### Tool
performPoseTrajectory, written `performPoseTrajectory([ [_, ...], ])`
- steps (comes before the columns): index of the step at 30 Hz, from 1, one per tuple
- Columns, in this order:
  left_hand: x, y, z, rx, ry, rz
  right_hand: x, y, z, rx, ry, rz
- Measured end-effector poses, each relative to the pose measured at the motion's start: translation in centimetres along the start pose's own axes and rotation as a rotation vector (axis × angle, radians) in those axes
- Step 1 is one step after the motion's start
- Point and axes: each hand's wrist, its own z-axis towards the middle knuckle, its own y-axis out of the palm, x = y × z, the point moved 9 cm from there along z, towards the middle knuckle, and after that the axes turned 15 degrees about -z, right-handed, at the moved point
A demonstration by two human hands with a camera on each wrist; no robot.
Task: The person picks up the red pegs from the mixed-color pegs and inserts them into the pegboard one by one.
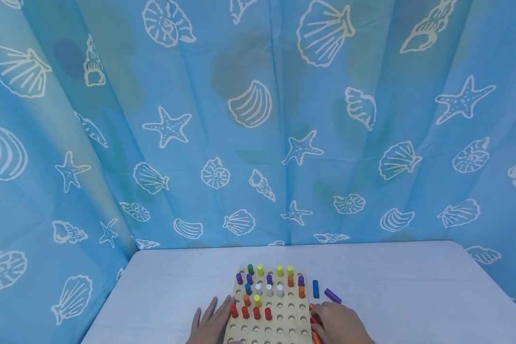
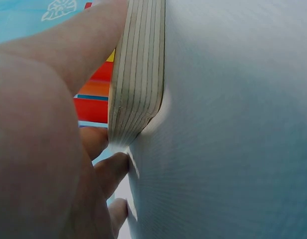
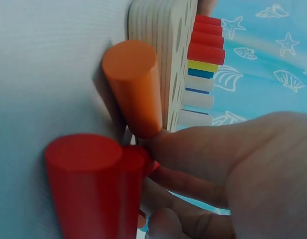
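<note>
Left hand (image 1: 210, 326) touches board (image 1: 285, 324), fingers (image 1: 209, 310) extended. Right hand (image 1: 343, 322) at loose pegs (image 3: 132, 92); can't tell if fingers grip one.

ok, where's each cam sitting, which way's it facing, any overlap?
Head: on the head, facing forward and down at shell-print curtain, table and pegboard; left hand and right hand show low.
Left wrist: on that wrist, facing the pegboard's edge; left fingers show.
Right wrist: on that wrist, facing loose pegs beside the pegboard; right fingers show.
Both wrist views share the pegboard's edge, seated red pegs and curtain.
</note>
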Motion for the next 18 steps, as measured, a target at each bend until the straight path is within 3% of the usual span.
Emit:
performPoseTrajectory([
  [18,-0.64,0.17,0.42,-0.009,-0.002,0.019,0.62,0.04,0.02,-0.006,0.045,0.057],
])
